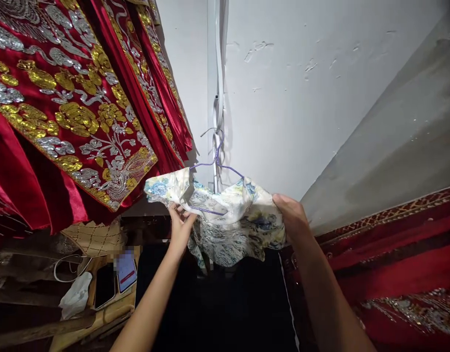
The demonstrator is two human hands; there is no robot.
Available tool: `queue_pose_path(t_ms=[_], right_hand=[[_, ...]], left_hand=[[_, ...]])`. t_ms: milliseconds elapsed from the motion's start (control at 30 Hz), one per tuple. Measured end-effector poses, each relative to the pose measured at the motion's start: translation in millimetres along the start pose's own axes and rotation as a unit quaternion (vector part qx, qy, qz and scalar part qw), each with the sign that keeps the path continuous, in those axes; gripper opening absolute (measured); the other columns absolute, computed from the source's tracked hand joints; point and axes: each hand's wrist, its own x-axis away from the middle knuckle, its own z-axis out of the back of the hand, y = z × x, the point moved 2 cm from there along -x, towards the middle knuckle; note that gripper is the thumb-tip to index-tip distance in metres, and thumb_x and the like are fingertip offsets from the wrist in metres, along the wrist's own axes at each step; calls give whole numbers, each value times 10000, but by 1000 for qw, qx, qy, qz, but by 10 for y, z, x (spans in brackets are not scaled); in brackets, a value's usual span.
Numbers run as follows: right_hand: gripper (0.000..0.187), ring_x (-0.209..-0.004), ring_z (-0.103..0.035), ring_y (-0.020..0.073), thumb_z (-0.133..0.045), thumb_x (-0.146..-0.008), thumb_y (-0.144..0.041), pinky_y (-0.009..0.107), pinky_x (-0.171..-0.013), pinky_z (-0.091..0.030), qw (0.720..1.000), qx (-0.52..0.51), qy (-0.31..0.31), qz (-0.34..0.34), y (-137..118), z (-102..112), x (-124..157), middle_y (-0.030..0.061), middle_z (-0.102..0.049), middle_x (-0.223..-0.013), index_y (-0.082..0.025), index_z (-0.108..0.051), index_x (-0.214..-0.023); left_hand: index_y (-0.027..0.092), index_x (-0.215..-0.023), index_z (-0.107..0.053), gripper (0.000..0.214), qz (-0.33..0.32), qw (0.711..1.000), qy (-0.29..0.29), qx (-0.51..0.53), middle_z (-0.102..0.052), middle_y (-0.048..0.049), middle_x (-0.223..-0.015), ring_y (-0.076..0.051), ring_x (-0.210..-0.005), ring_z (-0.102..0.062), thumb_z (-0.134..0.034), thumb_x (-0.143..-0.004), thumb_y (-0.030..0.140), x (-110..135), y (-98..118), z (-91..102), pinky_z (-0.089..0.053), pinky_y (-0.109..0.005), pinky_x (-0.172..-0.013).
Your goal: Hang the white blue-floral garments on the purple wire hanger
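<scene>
A white top with blue and yellow floral print (228, 239) is on a purple wire hanger (232, 169) in front of me. The hanger's hook points up beside a pale strip on the wall; I cannot tell whether it hangs on anything. Part of the hanger's lower bar shows across the neck opening. My left hand (181, 220) pinches the cloth below the left shoulder, close to the end of that bar. At the opposite side, my right hand (291, 215) grips the sleeve edge, its thumb on the near face and its other fingers mostly hidden.
Red garments with gold and silver embroidery (78, 112) hang at upper left. More red embroidered cloth (401, 274) lies at lower right. Two phones, one dark (105, 285) and one lit (127, 272), rest on a wooden surface (113, 309) beside a white cable (56, 269). A white wall (283, 122) stands behind.
</scene>
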Motion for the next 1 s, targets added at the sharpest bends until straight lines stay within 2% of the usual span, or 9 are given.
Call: queue_pose_path(t_ms=[200,333,467,567,733,800,867,933,1000], right_hand=[[313,-682,-676,223,-724,-814,-509,274,-541,-512,1000,-3,7,4,94,36,96,51,-715,-743,-202,-728,-873],[336,-670,-657,214,-714,-811,-532,279,-559,-512,999,36,-3,13,72,47,85,43,-706,-745,-201,-724,-872],[333,-692,-629,204,-669,-839,-525,275,-576,-493,994,104,14,37,55,129,-3,35,-686,-761,-199,-718,-883],[342,-825,-635,223,-656,-833,-510,301,-683,-509,978,147,111,96,127,176,-49,52,-686,-876,-193,-700,-955],[670,-1206,-486,295,-739,-736,-486,429,-986,-429,891,291,289,192,545,44,270,135,-511,-1329,-209,-540,-1312],[516,-1069,-531,280,-699,-777,-534,406,-899,-453,917,278,259,120,810,-124,445,119,-580,-1156,-202,-592,-1156],[425,-825,-562,239,-578,-852,-624,356,-732,-456,972,216,92,6,1058,-384,555,74,-613,-872,-204,-612,-901],[529,-694,-549,211,-457,-893,-697,332,-651,-423,984,152,-54,-79,1197,-656,611,48,-588,-702,-201,-597,-774],[597,-643,-541,194,-411,-892,-740,321,-627,-401,982,111,-114,-106,1219,-863,615,35,-576,-634,-197,-590,-719]], left_hand=[[295,-1279,-385,445,-24,995,72,62,-500,-67,-1106,-163,-926,-587,-473,-948,578,143,-45,-340,-551,-278,-754],[248,-1088,-446,357,-64,997,42,-3,-480,13,-828,-129,-741,-548,-644,-891,470,140,-14,-483,-493,-237,-694],[223,-837,-452,277,-47,999,8,-20,-469,31,-683,-132,-643,-535,-619,-897,436,60,-62,-448,-466,-245,-650],[225,-817,-457,266,-41,999,8,-22,-477,29,-714,-132,-639,-534,-618,-886,425,95,-120,-379,-465,-249,-649],[221,-822,-519,192,-16,999,12,-28,-466,35,-702,-126,-599,-496,-611,-882,378,318,-203,-275,-418,-239,-601],[219,-827,-544,173,2,1000,5,-26,-464,37,-688,-126,-592,-481,-617,-877,368,412,-203,-263,-410,-239,-600],[215,-829,-557,168,19,999,-21,-17,-473,37,-682,-124,-593,-472,-623,-875,362,493,-172,-282,-408,-240,-608],[210,-825,-554,169,29,998,-60,-2,-490,35,-683,-122,-599,-467,-625,-879,354,562,-108,-322,-404,-238,-610],[208,-827,-553,161,33,995,-94,10,-509,32,-684,-120,-605,-467,-621,-887,340,621,-22,-360,-398,-234,-607]])
